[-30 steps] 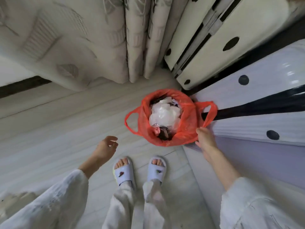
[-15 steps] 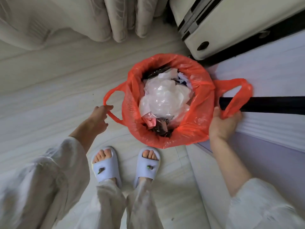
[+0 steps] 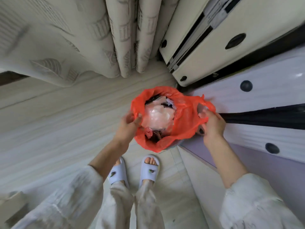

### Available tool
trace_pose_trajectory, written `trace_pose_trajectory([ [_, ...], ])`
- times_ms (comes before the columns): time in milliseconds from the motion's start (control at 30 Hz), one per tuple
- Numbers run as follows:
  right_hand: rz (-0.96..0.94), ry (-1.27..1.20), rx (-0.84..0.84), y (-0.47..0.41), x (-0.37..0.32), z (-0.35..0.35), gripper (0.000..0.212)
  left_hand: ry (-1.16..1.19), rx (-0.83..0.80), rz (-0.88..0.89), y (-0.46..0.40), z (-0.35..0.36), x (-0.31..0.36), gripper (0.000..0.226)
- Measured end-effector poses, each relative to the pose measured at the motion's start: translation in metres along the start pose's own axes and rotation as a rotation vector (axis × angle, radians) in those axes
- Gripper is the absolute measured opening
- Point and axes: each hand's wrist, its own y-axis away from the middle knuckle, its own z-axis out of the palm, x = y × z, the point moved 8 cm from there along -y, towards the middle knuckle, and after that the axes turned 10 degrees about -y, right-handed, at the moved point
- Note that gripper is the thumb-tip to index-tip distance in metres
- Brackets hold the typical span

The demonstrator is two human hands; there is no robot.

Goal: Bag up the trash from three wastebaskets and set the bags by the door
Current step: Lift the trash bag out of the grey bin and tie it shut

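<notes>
An orange-red plastic bag [image 3: 183, 128] sits on the floor just ahead of my feet, mouth open, holding white crumpled plastic trash [image 3: 157, 117] and some dark scraps. A sliver of the grey wastebasket [image 3: 175, 144] under it shows at the bag's lower right. My left hand [image 3: 127, 128] grips the bag's left rim and handle, bunched in the fingers. My right hand [image 3: 212, 123] holds the right handle loop, pulled out to the side.
Patterned beige curtains [image 3: 115, 40] hang behind the bag. A cream appliance with dark round marks [image 3: 214, 40] stands at the back right. A white and lilac cabinet [image 3: 272, 96] with black knobs and a dark gap runs along the right. Pale wood-look floor [image 3: 57, 121] spreads left.
My left hand reached in from the open floor and closed on the bag's left handle. My right hand took the right handle. Both handles are now drawn up and inward.
</notes>
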Motion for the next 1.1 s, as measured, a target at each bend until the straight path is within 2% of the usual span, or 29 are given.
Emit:
trace_pose_trajectory([
  [100, 0.044, 0.001, -0.105, 0.024, -0.023, 0.003, 0.019, -0.007, -0.08, 0.107, 0.035, 0.03, 0.051, 0.016],
  [200, 0.046, 0.019, -0.169, 0.045, -0.049, -0.002, 0.018, -0.137, -0.073, 0.181, 0.053, 0.037, 0.087, 0.016],
  [333, -0.018, 0.118, -0.244, 0.075, -0.082, -0.011, 0.019, -0.184, -0.016, 0.171, 0.079, 0.02, 0.103, 0.013],
  [433, -0.056, 0.165, -0.306, 0.102, -0.097, -0.019, 0.02, -0.17, -0.053, 0.17, 0.102, 0.015, 0.114, 0.015],
  [667, -0.244, 0.233, -0.363, 0.153, -0.173, -0.031, 0.017, -0.173, -0.077, 0.307, 0.16, 0.015, 0.167, 0.011],
  [833, -0.303, 0.288, -0.41, 0.199, -0.209, -0.033, 0.028, -0.187, -0.014, 0.371, 0.199, 0.005, 0.201, 0.014],
  [1100, -0.349, 0.152, -0.479, 0.287, -0.234, -0.059, 0.011, -0.208, 0.025, 0.472, 0.27, -0.04, 0.234, 0.031],
])
